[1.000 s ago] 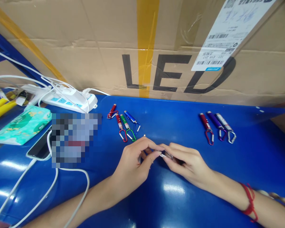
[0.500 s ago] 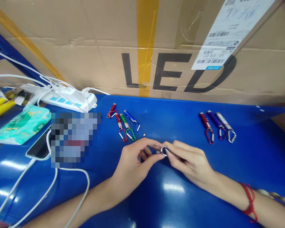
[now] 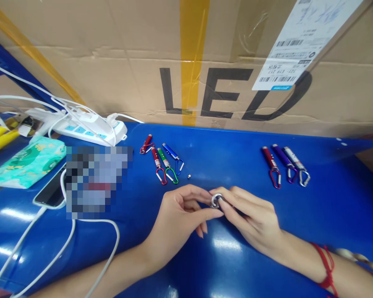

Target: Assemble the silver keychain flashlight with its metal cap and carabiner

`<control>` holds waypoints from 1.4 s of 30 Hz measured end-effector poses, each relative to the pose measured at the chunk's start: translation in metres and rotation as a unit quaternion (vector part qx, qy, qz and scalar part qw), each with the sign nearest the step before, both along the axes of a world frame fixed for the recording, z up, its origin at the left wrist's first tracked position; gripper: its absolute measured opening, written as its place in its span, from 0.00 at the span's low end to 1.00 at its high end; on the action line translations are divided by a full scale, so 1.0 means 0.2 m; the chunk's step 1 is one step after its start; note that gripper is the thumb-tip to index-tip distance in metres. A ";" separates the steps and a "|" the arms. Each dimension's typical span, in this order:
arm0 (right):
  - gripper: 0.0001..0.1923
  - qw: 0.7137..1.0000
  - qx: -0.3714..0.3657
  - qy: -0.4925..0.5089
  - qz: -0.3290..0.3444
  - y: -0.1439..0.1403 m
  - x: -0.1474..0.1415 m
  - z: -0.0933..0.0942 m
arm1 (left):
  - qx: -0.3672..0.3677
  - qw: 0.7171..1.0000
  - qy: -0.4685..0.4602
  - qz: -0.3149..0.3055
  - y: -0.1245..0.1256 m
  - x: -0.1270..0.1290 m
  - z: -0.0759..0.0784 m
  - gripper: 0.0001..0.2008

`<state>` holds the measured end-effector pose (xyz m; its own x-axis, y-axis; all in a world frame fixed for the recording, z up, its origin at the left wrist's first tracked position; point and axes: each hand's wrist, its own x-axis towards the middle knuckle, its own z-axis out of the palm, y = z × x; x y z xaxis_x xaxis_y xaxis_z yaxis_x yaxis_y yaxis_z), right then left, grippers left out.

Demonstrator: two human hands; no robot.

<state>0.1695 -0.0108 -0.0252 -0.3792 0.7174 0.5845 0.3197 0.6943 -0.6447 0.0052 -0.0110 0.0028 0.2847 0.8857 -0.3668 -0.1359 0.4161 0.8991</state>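
My left hand (image 3: 178, 219) and my right hand (image 3: 251, 217) meet over the blue table (image 3: 205, 265), fingertips together on a small silver keychain flashlight (image 3: 216, 200) whose round end faces me. Most of its body is hidden inside my right fingers. A tiny silver part (image 3: 189, 176) lies on the table just beyond my left hand. Farther back left lies a group of several keychain flashlights (image 3: 163, 159) in red, green and blue. At the back right lie three more flashlights (image 3: 284, 163), red, purple and silver, side by side.
A large cardboard box (image 3: 205, 62) marked LED walls off the back. A white power strip (image 3: 87, 126) with cables, a teal tissue pack (image 3: 27, 161) and a phone (image 3: 51, 191) on a white cable lie at the left, beside a blurred patch.
The silver flashlight has turned between my fingertips so its round end now faces me. My left fingers have opened out a little. The tiny silver part is now uncovered beyond my left hand.
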 end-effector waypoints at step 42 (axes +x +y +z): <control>0.13 0.989 -0.025 -0.124 -0.076 0.13 0.07 -0.03 | 0.468 0.767 0.425 -0.112 -0.01 -0.07 -0.09 0.03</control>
